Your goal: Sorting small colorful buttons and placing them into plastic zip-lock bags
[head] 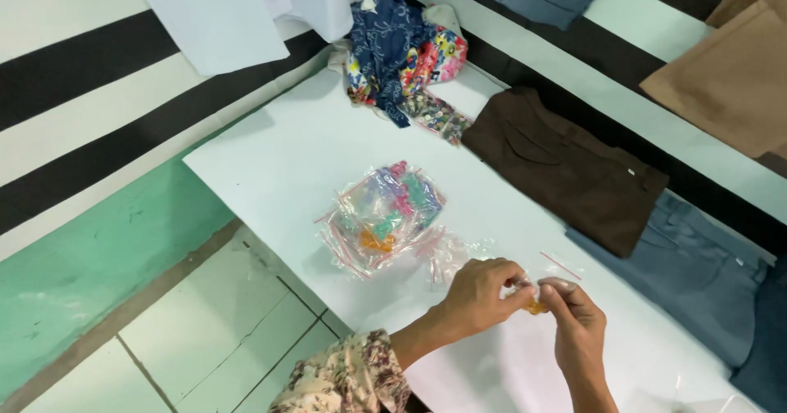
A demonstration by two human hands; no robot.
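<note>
Both grips pinched shut, left hand and right hand, on a small clear bag holding something orange. Probably light, limp, slippery; best pinched at the edges.

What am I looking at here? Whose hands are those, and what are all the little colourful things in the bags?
There is no machine here, just a person. The picture comes from a camera worn on the person's head, so you look down at their own two hands. The left hand and the right hand meet over a white table and pinch a small clear bag with something orange inside. Nearby lies a pile of clear little bags filled with small pieces in many colours; they are too small to tell what they are. Folded clothes lie along the table's far side: a brown garment, a blue-grey garment, and a bundle of flowery cloth.
</note>
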